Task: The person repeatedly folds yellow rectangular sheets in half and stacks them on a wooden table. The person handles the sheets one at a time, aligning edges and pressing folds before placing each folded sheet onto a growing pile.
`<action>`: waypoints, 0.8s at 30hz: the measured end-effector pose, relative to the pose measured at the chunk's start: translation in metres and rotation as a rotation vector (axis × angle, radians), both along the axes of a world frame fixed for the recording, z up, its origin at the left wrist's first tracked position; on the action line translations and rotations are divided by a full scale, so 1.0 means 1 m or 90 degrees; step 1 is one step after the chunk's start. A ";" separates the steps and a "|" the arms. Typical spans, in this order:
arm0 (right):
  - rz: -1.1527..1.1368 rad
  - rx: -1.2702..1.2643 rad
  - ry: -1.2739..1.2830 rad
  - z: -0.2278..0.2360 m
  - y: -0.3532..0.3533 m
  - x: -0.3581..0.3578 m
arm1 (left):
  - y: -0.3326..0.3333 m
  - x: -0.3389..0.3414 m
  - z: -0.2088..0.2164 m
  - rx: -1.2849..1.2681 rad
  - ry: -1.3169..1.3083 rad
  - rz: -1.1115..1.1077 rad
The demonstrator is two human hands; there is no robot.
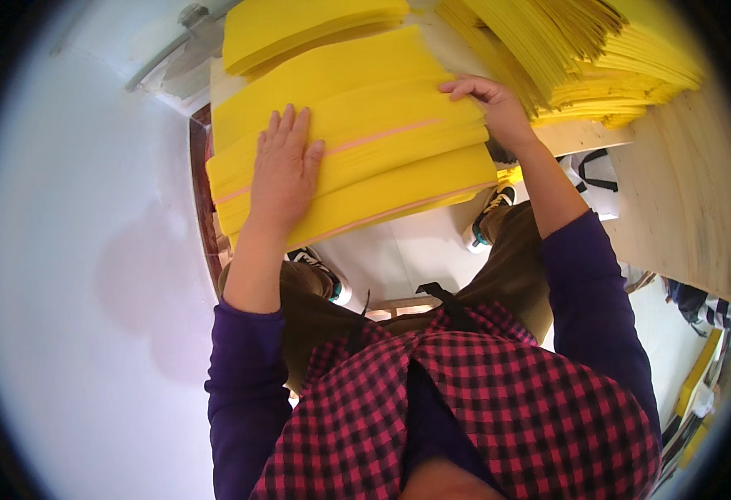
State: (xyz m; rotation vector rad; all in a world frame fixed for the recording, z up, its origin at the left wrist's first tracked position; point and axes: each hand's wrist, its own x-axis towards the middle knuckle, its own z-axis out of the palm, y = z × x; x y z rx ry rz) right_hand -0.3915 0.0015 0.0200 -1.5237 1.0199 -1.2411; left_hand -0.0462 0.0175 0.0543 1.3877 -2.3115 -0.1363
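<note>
A layered stack of thin yellow sheets (365, 117), paper or cloth I cannot tell, lies in front of me with pinkish strips showing between its layers. My left hand (286, 167) rests flat on the left part of the stack, its fingers stretched away from me. At the stack's right edge, my right hand (490, 104) has its fingers bent and drawn together on the edge of a top yellow sheet. Part of that grip is hidden behind the fingers.
Another yellow stack (315, 33) lies behind this one. Fanned yellow bundles (582, 67) are piled on a wooden board at the far right. A white wall (90, 250) runs along the left. A white bag (594, 179) with black straps sits beneath the right-hand board.
</note>
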 end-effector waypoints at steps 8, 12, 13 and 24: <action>-0.085 -0.039 0.034 0.005 0.008 0.000 | 0.001 0.003 -0.012 -0.027 0.019 0.011; -0.237 -0.033 -0.009 0.023 0.027 0.001 | 0.001 0.002 -0.014 -0.034 0.024 0.010; -0.257 -0.066 0.001 0.029 0.033 0.004 | 0.001 0.002 -0.015 -0.030 0.025 0.008; -0.090 -0.248 0.484 0.057 0.033 0.163 | 0.001 0.002 -0.020 -0.046 0.011 0.014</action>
